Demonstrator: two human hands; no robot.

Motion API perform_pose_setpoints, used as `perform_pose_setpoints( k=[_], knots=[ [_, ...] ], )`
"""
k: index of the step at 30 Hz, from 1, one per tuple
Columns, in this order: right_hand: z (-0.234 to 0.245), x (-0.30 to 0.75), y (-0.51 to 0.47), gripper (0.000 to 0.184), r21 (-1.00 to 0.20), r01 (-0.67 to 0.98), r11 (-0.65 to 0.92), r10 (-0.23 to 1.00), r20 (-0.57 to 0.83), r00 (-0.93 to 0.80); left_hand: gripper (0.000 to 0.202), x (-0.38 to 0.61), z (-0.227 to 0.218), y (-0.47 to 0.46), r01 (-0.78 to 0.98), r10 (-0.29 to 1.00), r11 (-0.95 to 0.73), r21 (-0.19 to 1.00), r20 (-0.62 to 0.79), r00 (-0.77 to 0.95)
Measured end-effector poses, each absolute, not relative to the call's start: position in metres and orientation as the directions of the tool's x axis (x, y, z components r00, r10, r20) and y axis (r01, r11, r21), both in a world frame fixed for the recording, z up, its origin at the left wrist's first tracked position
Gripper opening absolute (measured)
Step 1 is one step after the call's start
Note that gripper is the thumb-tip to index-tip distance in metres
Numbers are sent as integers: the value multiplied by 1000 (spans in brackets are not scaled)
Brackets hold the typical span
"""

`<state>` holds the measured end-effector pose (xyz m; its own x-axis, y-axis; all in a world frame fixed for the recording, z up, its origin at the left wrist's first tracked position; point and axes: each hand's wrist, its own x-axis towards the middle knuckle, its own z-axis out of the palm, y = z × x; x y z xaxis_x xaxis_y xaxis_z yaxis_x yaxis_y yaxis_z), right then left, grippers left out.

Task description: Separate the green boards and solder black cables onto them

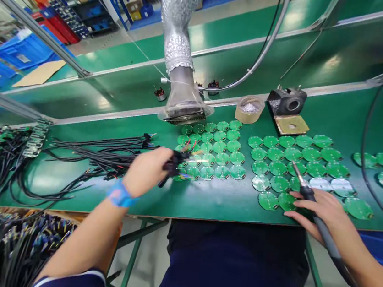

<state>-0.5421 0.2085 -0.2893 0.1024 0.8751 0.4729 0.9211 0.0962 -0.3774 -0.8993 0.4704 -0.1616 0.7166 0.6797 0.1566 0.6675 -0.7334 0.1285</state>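
Observation:
My left hand (pixel 148 171), wearing a blue wristband (pixel 122 194), is closed around black cables (pixel 174 162). Their thin coloured wire ends, blurred, reach over the left group of round green circuit boards (pixel 223 159). In my right hand (pixel 329 210) is a soldering iron (pixel 324 231), its metal tip pointing up and away over the right group of circuit boards (pixel 293 154). Those fingers are wrapped round the dark handle, just above the nearest boards. More black cables (pixel 104 152) lie in a loose bundle left of my left hand.
A silver fume duct (pixel 180 45) hangs over the left boards. Behind the boards stand a tape roll (pixel 249 109) and an iron stand (pixel 287 104). The iron's cord (pixel 368 136) loops at the right. A box of cables (pixel 28 244) sits below the table's left edge.

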Motion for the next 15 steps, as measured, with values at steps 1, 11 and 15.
perform_pose_setpoints(
  k=[1,11,15],
  knots=[
    [-288,-545,207,22,-369,919,138,881,471,57,18,-888,-177,465,601,606,-794,97,32,795],
    [-268,-650,248,21,-390,885,255,890,452,-57,54,-888,-187,460,441,464,-853,281,18,886],
    [-265,-668,265,24,-427,861,277,867,498,-31,17,-876,-193,445,394,450,-870,297,149,880]
  ],
)
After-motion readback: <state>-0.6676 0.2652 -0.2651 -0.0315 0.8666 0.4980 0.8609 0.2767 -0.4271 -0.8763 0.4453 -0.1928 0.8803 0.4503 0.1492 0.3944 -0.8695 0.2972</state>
